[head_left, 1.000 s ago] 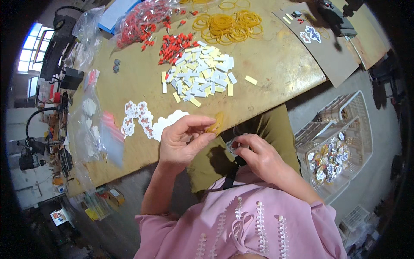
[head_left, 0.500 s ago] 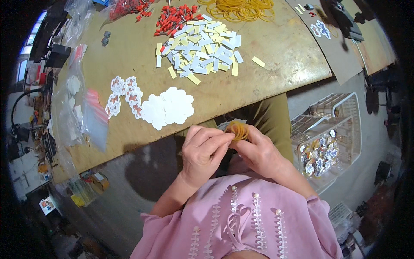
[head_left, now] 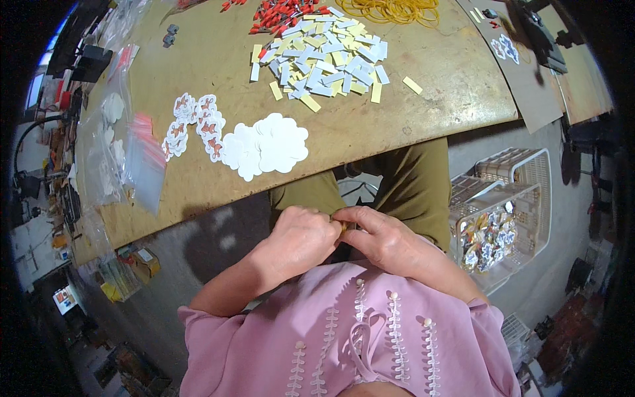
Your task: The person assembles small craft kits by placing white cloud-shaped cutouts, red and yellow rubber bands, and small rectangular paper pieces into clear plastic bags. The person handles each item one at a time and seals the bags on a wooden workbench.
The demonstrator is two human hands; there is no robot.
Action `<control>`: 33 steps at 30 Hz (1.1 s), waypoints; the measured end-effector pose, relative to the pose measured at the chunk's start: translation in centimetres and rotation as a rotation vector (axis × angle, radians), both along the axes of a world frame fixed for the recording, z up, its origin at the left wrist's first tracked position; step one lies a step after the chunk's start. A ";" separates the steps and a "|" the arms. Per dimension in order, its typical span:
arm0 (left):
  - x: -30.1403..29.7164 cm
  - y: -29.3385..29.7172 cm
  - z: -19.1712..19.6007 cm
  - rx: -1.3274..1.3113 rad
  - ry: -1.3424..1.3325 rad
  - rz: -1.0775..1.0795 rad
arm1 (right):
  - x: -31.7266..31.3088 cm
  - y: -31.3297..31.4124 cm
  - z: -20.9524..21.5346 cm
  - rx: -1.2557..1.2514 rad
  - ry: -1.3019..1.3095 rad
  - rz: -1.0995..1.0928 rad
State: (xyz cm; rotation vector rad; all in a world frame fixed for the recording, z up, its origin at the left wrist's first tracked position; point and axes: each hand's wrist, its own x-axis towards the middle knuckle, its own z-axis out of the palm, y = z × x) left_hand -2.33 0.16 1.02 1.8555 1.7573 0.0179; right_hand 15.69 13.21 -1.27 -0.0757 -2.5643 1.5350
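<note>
Over my lap, just off the table's near edge, my two hands meet. My left hand (head_left: 303, 231) is closed, knuckles up, against the fingertips of my right hand (head_left: 382, 233). Between them shows a sliver of amber rubber bands (head_left: 344, 227); most of the bundle is hidden by the fingers. My right hand is bent round it, thumb and forefinger pinching. On the table beyond lie white scalloped card cutouts (head_left: 281, 145), overlapping in a stack, and beside them small printed cutouts (head_left: 210, 135) with brown figures.
A heap of pale blue and yellow strips (head_left: 331, 59) covers the table's middle, with red-tipped pieces (head_left: 281, 16) and loose amber bands (head_left: 397, 10) behind. Clear plastic bags (head_left: 145, 159) lie at left. White baskets (head_left: 529, 212) on the right hold printed pieces.
The amber loops that showed above my right fingers are now mostly covered. My left hand has turned over and closed in, and both hands sit lower. The view has shifted slightly.
</note>
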 end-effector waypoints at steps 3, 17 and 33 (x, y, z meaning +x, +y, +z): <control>-0.4 0.5 1.3 -0.067 -0.022 0.027 | 0.1 0.2 -0.4 0.045 0.013 0.005; 0.4 -0.5 1.1 0.459 -0.445 0.517 | -0.1 0.9 -0.6 0.095 0.095 -0.099; -0.8 -0.6 2.8 0.073 -0.037 0.058 | -0.1 0.2 -1.1 0.037 0.070 -0.007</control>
